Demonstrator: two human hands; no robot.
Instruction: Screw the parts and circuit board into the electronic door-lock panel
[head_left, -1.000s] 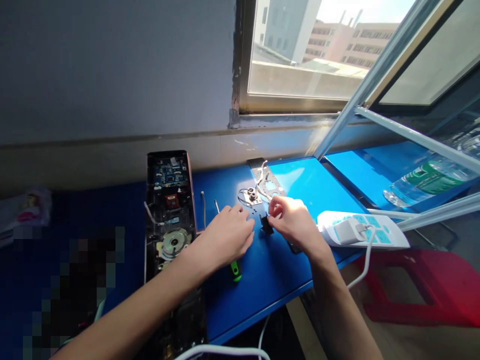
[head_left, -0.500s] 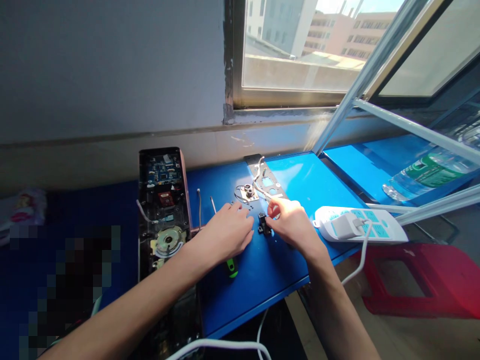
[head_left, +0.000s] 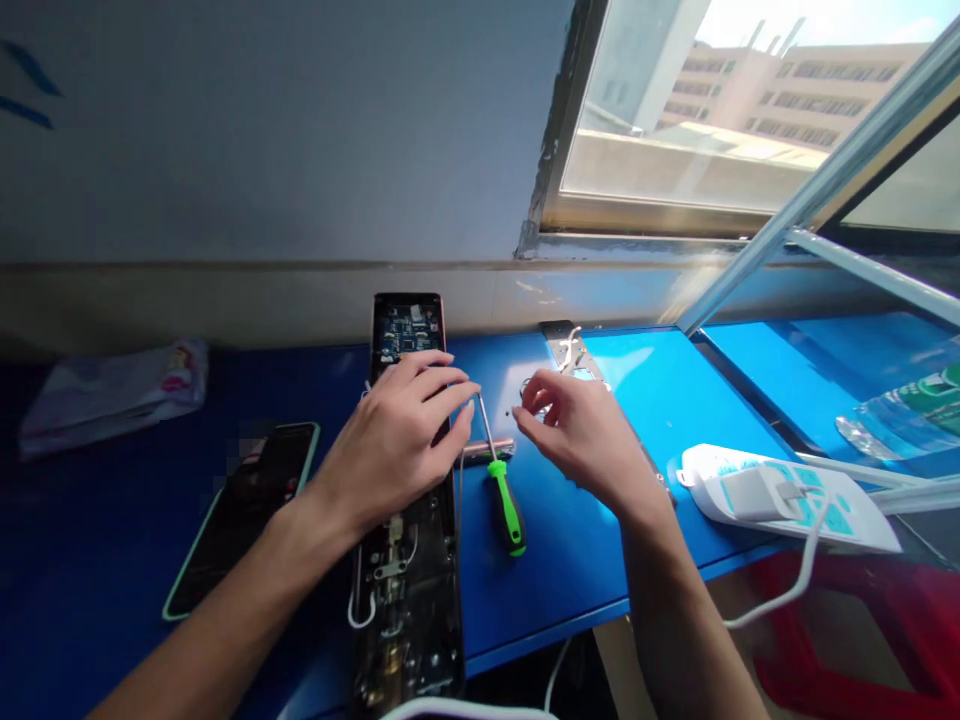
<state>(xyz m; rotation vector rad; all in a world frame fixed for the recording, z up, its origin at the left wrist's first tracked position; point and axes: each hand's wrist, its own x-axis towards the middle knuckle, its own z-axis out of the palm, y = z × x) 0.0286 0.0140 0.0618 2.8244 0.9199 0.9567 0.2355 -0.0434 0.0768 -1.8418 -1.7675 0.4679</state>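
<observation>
My left hand (head_left: 409,425) is held over the long black housing (head_left: 420,610) with circuit boards and wires inside, fingers stretched and slightly apart, hiding its middle. Nothing shows in that hand. To its right, above the blue table, my right hand (head_left: 581,430) has its thumb and fingers curled together; whatever they may hold is hidden. A tiny dark piece (head_left: 507,413) lies by those fingertips. Between the hands is a green and black screwdriver (head_left: 508,510), its shaft pointing toward the wall. A shiny cylinder (head_left: 487,451) lies under the shaft. Behind my right hand a dark plate (head_left: 556,338) with white wires is partly covered.
On the left are a phone (head_left: 247,520) in a pale green case and a folded plastic packet (head_left: 112,395). A white power strip (head_left: 847,500) with a plugged-in charger sits at the right edge. Beyond it are a metal frame bar (head_left: 825,165) and a red stool (head_left: 900,640).
The view has turned left. My left hand has moved from the table to over the housing, uncovering the screwdriver. My right hand has lifted; the black part at its fingers is no longer visible.
</observation>
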